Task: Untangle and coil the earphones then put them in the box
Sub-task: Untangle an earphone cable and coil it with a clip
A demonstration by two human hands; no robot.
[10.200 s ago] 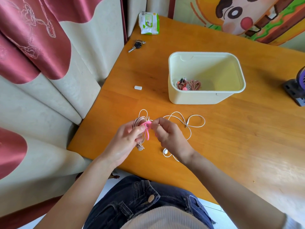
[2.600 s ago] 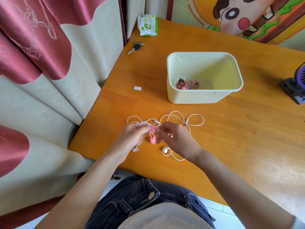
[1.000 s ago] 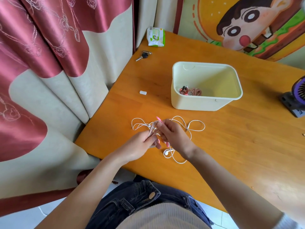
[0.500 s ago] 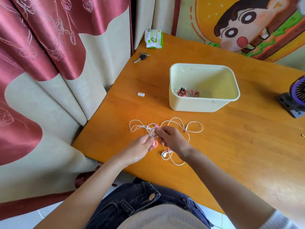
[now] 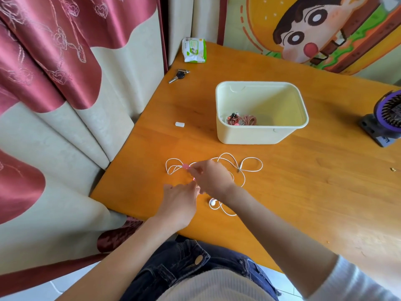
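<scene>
Where the curtain hangs past the left edge of the table, the left hand reaches in from 7 o'clock. Its back is up and its fingers point toward 1 o'clock, meeting the right hand; blur hides whether they grip anything.

White earphones lie loose on the wood around the hands. A small bunch of loops sits at 11 o'clock of the left hand, wider loops spread toward 2 o'clock, and one earbud rests between the two wrists, near the front edge.

The right hand comes in from 5 o'clock, knuckles up and fingers curled. Its thumb and forefinger pinch a pink tie on the cord beside the small loops, and cord runs under its palm.

At 12 o'clock, apart from the cord, stands the open cream box with coiled cords in its near left corner. Bare wood separates the box from the loops.

Keys and a wipes packet lie at 11 o'clock by the left edge. A purple fan sits at 3 o'clock on the right edge.
</scene>
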